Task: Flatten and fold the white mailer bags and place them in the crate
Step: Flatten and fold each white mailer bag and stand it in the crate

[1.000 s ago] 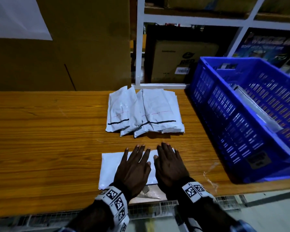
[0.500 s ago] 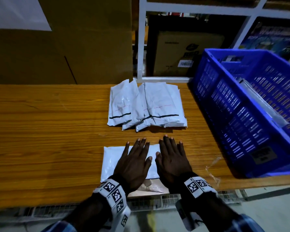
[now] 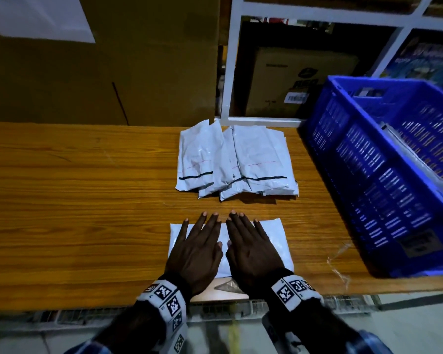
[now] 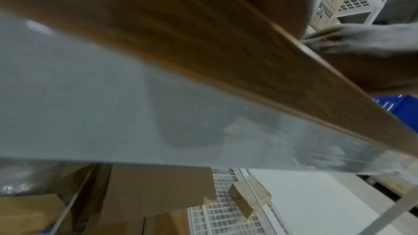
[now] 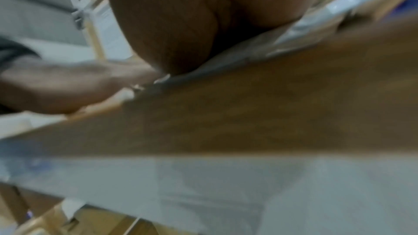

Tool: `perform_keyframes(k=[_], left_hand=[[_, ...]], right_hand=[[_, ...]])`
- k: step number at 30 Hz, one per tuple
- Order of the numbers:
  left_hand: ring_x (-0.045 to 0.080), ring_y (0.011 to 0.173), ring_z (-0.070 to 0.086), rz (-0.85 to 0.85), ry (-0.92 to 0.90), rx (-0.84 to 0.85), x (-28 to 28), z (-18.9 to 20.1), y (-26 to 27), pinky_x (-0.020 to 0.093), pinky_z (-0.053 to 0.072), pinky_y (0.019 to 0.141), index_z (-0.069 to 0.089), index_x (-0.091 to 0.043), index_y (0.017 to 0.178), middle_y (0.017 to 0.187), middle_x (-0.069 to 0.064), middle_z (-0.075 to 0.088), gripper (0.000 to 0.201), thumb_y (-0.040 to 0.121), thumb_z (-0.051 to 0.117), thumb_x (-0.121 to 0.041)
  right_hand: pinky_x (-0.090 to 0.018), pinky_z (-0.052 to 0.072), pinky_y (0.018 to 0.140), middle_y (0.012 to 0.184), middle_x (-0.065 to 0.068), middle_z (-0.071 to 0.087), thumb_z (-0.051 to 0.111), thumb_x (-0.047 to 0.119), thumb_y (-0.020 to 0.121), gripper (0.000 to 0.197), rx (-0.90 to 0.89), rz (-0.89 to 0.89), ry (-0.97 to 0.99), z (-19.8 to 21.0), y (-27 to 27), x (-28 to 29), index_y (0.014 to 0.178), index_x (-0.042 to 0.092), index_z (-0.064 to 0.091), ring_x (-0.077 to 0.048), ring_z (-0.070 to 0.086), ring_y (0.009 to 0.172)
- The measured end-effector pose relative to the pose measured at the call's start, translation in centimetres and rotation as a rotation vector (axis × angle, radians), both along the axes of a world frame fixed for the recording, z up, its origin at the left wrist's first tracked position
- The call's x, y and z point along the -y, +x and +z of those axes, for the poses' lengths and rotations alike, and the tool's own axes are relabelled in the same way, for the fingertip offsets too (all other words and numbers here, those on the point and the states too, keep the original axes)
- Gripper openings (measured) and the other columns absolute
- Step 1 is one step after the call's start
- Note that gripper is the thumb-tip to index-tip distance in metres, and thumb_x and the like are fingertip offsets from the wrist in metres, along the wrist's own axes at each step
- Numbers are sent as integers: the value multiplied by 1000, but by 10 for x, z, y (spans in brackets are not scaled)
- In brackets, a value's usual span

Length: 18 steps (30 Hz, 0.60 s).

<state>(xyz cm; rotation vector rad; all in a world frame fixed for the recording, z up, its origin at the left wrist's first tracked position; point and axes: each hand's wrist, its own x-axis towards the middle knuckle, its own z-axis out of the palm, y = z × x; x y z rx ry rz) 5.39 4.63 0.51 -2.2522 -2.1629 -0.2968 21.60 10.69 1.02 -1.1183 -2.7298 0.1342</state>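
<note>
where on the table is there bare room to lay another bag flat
Widest bare patch: the table left of the stack and the bag under both hands. A thin strip runs between stack and bag. Crowded on the right, where the crate stands close.

Both hands cover the middle of the white mailer bag (image 3: pixel 274 241), hiding its centre. The blue crate (image 3: pixel 384 175) runs off the right edge, its contents too dim to tell. Both wrist views are smeared: only blurred bench (image 5: pixel 248 113) edge and skin.
</note>
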Motion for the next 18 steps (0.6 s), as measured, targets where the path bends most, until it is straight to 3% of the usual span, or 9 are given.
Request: perform_keyframes(k=[5,8,10,14,18], left_hand=[[20,144,28,-15,-27,6,-2,-2,-4,45,15,114,42,-12,145,153,3,37,55,100,25,-38],[19,143,29,-5,-24,36,0,0,-7,43,13,113,42,-11,145,152,5,37,59,102,14,-41],[22,140,35,12,13,76,2,5,-11,43,16,113,47,-6,141,148,8,43,63,103,9,-40],[27,135,43,9,53,77,5,9,-16,45,22,110,56,-2,133,140,12,53,55,100,22,-31],[23,141,33,0,-22,77,8,1,-16,43,20,112,45,-6,143,150,9,41,62,103,8,-37]], right_hand=[[-51,27,115,154,-18,31,15,34,102,60,-2,3,-7,-2,-1,1,143,-1,43,-30,28,144],[-51,22,115,153,-20,33,13,35,102,63,7,8,11,5,-2,1,141,-3,44,-32,32,142],[-52,20,113,151,-22,35,23,34,100,60,17,41,44,9,-7,5,141,-5,44,-34,32,142],[-53,27,113,152,-22,33,29,34,96,62,62,84,40,6,-19,15,142,-5,41,-34,28,143],[-50,27,115,152,-21,34,32,32,96,59,50,77,48,1,-19,14,141,-4,43,-32,29,143]])
